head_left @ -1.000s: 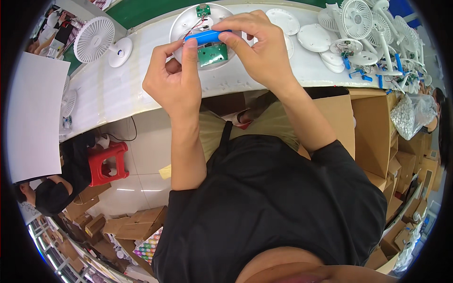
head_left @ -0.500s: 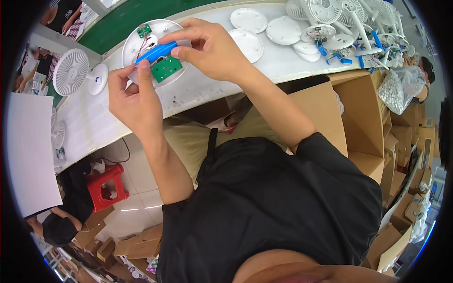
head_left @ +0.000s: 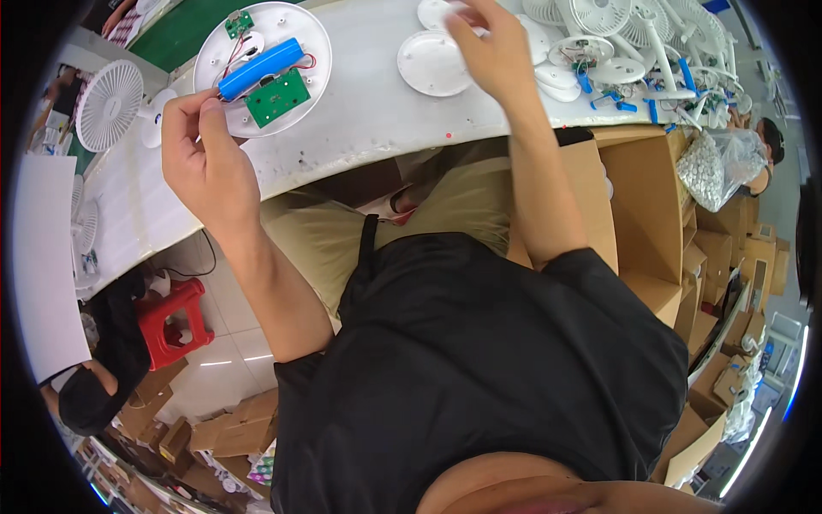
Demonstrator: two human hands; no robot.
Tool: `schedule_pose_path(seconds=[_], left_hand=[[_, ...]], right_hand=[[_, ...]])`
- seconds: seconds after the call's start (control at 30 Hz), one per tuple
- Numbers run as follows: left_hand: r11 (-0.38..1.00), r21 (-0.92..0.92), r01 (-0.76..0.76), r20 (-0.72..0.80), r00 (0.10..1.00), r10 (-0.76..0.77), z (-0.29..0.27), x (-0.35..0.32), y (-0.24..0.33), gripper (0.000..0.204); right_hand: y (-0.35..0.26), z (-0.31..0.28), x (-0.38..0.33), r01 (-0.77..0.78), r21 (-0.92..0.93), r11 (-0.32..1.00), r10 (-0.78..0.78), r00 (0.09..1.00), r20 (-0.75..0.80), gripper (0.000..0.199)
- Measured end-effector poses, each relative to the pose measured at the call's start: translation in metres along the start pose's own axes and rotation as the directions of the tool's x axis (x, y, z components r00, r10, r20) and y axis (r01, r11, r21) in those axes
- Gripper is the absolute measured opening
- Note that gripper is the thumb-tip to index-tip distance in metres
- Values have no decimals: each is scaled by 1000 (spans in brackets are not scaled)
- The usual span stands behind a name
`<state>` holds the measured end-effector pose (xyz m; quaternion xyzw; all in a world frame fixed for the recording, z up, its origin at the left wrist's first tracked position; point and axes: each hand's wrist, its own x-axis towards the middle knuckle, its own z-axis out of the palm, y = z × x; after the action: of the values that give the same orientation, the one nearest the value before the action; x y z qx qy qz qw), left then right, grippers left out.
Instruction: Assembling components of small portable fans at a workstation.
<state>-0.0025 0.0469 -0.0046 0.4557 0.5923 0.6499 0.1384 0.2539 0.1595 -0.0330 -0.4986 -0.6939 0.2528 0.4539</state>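
Upper left of the frame: left hand (head_left: 205, 163) pinching the near rim of a round white base shell (head_left: 317, 43), fingers closed on its edge, thumb on top, apparently to keep the shell steady and its open side facing up on the white bench (head_left: 360, 128). Inside the shell, a blue cylindrical battery (head_left: 259, 68) lying diagonally, a green circuit board (head_left: 277, 97) just below it and touching or nearly so, a smaller green board (head_left: 239, 23) at the far rim, thin red and black wires joining them. Top centre: right hand (head_left: 488, 51) raised over a group of plain white round covers (head_left: 432, 64), fingers loosely curled and partly spread; whether anything sits between the fingertips cannot be told, since the hand hides its own underside. Upper right: a crowded heap of white fan parts (head_left: 616, 34) with blue pieces among them, well apart from the shell. Far left: a white fan grille (head_left: 109, 103) standing on the bench. Right edge: open cardboard boxes (head_left: 651, 197) beside the bench, probably within arm's reach for stock.
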Motion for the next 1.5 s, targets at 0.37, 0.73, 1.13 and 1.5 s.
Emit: schedule_pose_path(seconds=[0.37,0.73,1.13,1.5], left_hand=[[988,-130,87,-30,995,-91,-3,-4,0,10],[975,-167,148,-43,987,-157,-21,-25,-22,10],[976,-172,130,-22,991,-136,-19,-42,-19,11],[985,-135,109,57,993,-102,-22,-32,-8,14]], right_hand=[[81,-8,-43,248,-402,882,-171,961,217,31],[62,20,133,-120,-418,901,-26,945,-326,36],[131,161,323,-252,-325,911,198,961,-192,29],[25,223,235,-152,350,924,78,973,216,36]])
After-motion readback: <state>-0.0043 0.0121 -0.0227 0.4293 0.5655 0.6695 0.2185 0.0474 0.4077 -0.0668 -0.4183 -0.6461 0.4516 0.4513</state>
